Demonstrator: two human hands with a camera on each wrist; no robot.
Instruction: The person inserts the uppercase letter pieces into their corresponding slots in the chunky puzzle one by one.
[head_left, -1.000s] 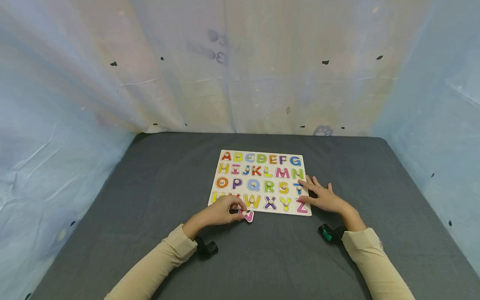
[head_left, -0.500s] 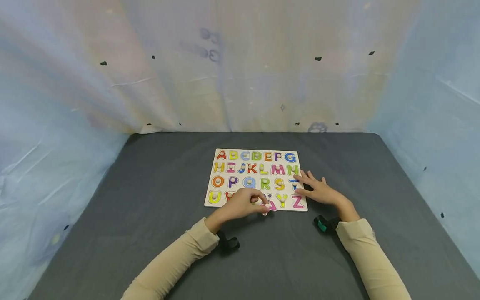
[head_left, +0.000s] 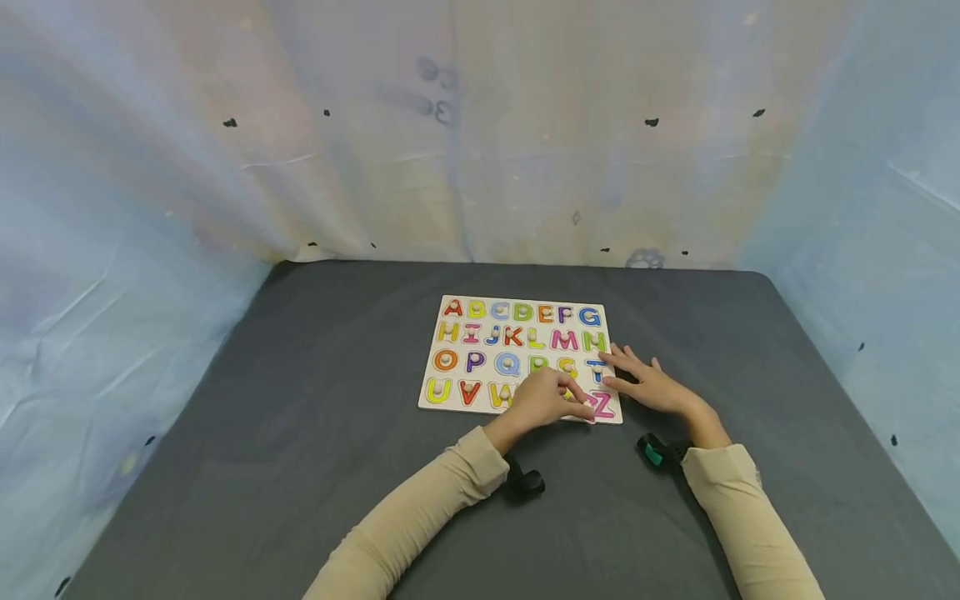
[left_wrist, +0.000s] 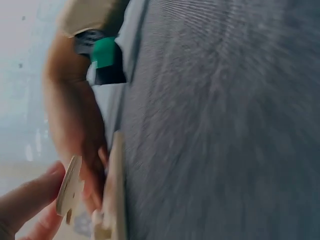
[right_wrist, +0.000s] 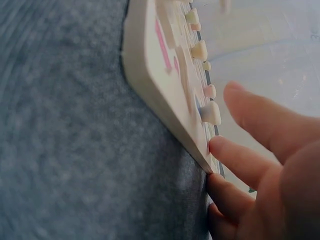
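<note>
A wooden alphabet puzzle board (head_left: 491, 379) lies on the dark table, its coloured letters in rows and most bearing small knobs. My left hand (head_left: 542, 398) is over the lower right of the board and pinches a pink-faced letter piece (left_wrist: 70, 190) between thumb and fingers. In the left wrist view that piece appears edge-on, tilted above the board. It is close beside the pink Z space (head_left: 602, 406), which shows no knob. My right hand (head_left: 652, 388) rests with spread fingers at the board's right edge, near the blue T (head_left: 597, 372). My left hand hides the X and much of the Y.
A dark grey cloth covers the table (head_left: 322, 400). Pale printed sheets (head_left: 525, 150) hang behind it and on both sides. Black cameras are strapped at both wrists, the right one (head_left: 654, 452) with a green patch.
My left hand has carried the pink letter piece rightwards along the board's front edge, from below the V to beside the Z space. My right hand stays at the board's right edge.
</note>
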